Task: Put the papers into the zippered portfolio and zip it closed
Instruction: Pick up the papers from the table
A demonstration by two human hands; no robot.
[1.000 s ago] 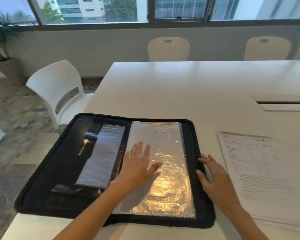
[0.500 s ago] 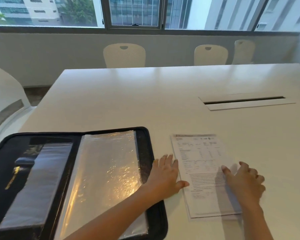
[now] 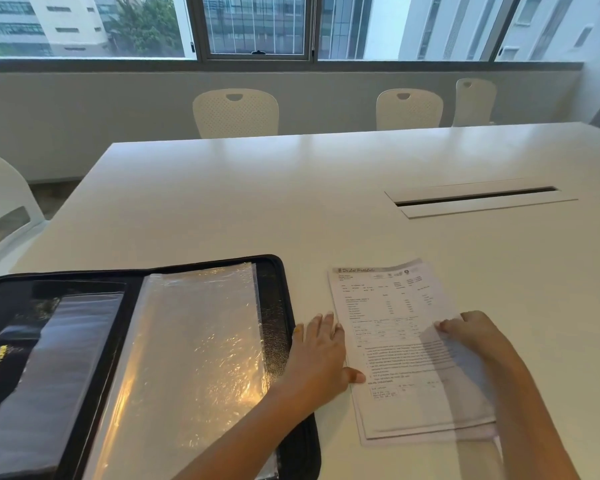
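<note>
A black zippered portfolio (image 3: 274, 306) lies open at the near left of the white table, with shiny clear plastic sleeves (image 3: 194, 358) on its right half. To its right lies a thin stack of printed papers (image 3: 392, 320). My left hand (image 3: 321, 358) rests flat on the table between the portfolio and the papers, its thumb touching the stack's left edge. My right hand (image 3: 468, 332) pinches the right edge of the top sheet, which lifts slightly off the stack.
The white table (image 3: 291, 202) has a cable slot (image 3: 475, 197) at the right middle. White chairs (image 3: 236, 112) stand along the far side and one chair (image 3: 0, 209) at the left. Windows run along the back wall.
The view swung right from the portfolio to the papers. Both hands left the portfolio; the left settled beside the stack and the right closed on the top sheet's right edge.
</note>
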